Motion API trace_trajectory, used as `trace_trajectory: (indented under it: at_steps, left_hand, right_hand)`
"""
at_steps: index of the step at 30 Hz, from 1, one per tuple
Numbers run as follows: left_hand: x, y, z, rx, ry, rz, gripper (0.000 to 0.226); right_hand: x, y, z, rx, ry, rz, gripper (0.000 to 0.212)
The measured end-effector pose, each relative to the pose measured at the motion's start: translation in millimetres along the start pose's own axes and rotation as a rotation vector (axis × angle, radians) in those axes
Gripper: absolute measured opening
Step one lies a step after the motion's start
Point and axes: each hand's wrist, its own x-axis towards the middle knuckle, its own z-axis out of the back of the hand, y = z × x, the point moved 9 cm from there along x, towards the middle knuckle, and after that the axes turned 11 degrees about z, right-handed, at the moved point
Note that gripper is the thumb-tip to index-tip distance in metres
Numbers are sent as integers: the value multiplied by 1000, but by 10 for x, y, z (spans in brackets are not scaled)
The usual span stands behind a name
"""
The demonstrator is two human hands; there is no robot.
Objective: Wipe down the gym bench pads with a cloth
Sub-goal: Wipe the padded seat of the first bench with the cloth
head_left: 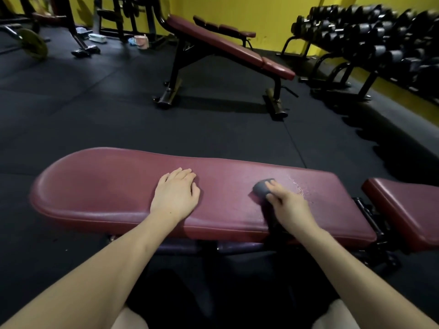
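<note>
**Cloth pressed on the long pad, left palm flat**

I see my right grip (283,201) pinching a small dark cloth (261,187), wadded up, against the long maroon pad (107,186) of the table, near its right end. Wet streaks (297,186) glisten just right of the cloth. My left grip (177,193) lies spread, palm down, on the pad's middle, holding nothing.
</note>
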Motion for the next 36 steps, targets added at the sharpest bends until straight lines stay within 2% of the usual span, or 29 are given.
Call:
trace_trajectory:
  at_steps: [3,8,11,12,15,17,19,22,25,27,31,33,36]
  left_hand:
    - [-33,-26,52,-18,-44,-13,42]
    - [-39,-17,65,-29,-66,-15,38]
    - [-30,-19,44,-15,-67,-23,39]
    - [-25,-19,41,-13,-70,-23,39]
    - [-20,-28,39,-11,-76,-22,39]
    - [-18,-26,47,-10,-83,-14,38]
    - [-8,-24,56,-16,-78,-2,38]
    - [-18,-34,49,-3,-80,-11,37]
    - [-30,-27,40,3,-82,-20,38]
    - [-33,-25,33,7,-80,-26,40]
    - [-22,-31,52,0,-94,-25,39]
    - [-14,-40,63,-9,-102,-18,37]
    - [-4,-33,83,-29,-108,-9,34]
  right_hand:
    - [131,49,-12,-70,-56,-58,40]
    - [139,956,-578,27,14,238,42]
    - [-37,873,-491,10,73,301,43]
    - [-73,689,-403,-8,79,280,43]
    - [-140,41,7,-23,-2,53,40]
    - [-70,-27,63,-56,-47,-23,39]
    - [39,326,-90,-43,-51,60,39]
    - [7,989,-514,60,-11,306,41]
    - [-192,1179,-590,70,14,445,40]
    - [-223,892,-421,55,10,395,40]
    - [-312,71,10,36,-82,104,37]
    - [-301,110,-6,-14,-132,54,36]
    - [-211,676,-271,-28,-146,197,37]
